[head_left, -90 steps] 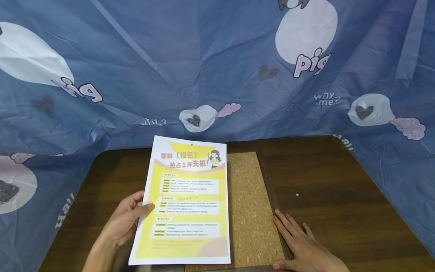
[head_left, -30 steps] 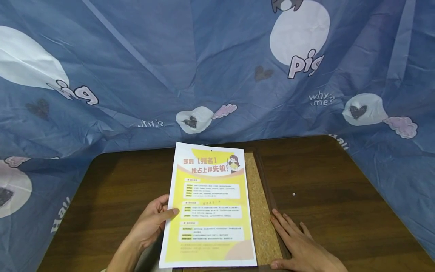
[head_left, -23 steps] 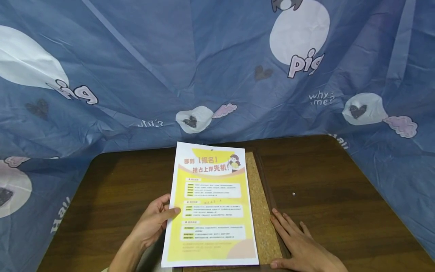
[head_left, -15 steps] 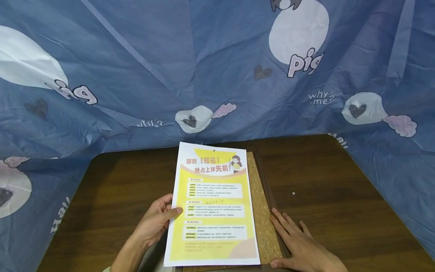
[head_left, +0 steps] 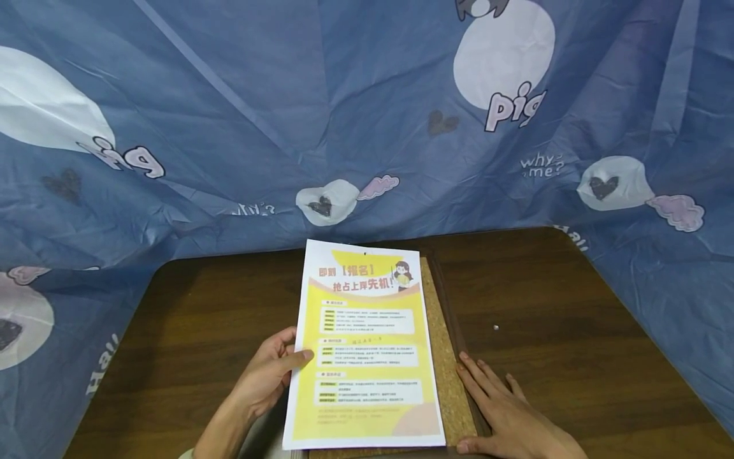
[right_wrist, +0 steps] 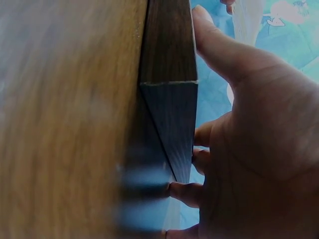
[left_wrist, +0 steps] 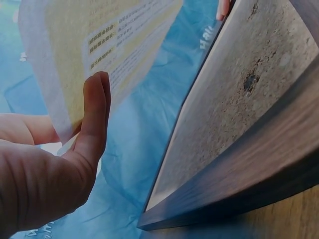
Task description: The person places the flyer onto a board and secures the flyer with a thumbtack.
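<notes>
In the head view, the left hand (head_left: 258, 379) pinches the left edge of the sheet (head_left: 361, 357), whose long axis runs near to far, roughly along the frame (head_left: 449, 299). The sheet covers most of the cork (head_left: 455, 389), with a bare strip to its right; the right hand (head_left: 510, 408), apart from the sheet, rests on the frame's near right corner, fingers fairly straight, over the surface (head_left: 573, 306). The left wrist view shows thumb and fingers closed on the sheet, which is raised clear of the cork. In the right wrist view, thumb and fingers straddle the frame's corner.
</notes>
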The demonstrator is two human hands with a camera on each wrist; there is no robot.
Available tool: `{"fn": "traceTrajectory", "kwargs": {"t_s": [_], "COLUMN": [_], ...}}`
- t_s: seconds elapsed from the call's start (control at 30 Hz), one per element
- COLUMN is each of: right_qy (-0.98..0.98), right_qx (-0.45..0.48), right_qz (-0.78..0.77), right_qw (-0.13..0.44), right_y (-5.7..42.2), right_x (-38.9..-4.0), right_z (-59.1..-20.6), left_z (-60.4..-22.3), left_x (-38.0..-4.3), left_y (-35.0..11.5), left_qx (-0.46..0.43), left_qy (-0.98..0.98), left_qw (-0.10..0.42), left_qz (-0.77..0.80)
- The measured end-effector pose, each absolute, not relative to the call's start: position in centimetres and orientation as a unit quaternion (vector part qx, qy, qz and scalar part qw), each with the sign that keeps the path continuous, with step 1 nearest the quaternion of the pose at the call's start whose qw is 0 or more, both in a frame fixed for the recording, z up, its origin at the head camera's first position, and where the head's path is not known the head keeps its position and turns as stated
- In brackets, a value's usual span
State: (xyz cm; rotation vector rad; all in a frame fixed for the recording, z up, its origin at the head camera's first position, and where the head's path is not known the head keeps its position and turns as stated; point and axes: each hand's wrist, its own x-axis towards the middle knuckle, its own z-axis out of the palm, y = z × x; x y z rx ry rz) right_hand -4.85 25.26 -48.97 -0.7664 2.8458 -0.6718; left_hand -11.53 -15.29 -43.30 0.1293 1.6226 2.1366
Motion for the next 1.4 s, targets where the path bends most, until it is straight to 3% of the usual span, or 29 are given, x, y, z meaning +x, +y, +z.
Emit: {"fn": "traceTrajectory", "kwargs": {"t_s": [1.4], "right_qy": [0.937], "right_qx": [-0.254], "right_qz": [-0.229], "right_qw": [0.069], "right_y": [25.1], "right_x": [-4.8], "right_z": [-48.7], "left_z": [-44.0], "left_x": [-11.9], "left_y": [-13.1], "left_qx": [0.046], "left_qy": [0.579], "left_qw": [0.227], "left_qz": [0.781]}}
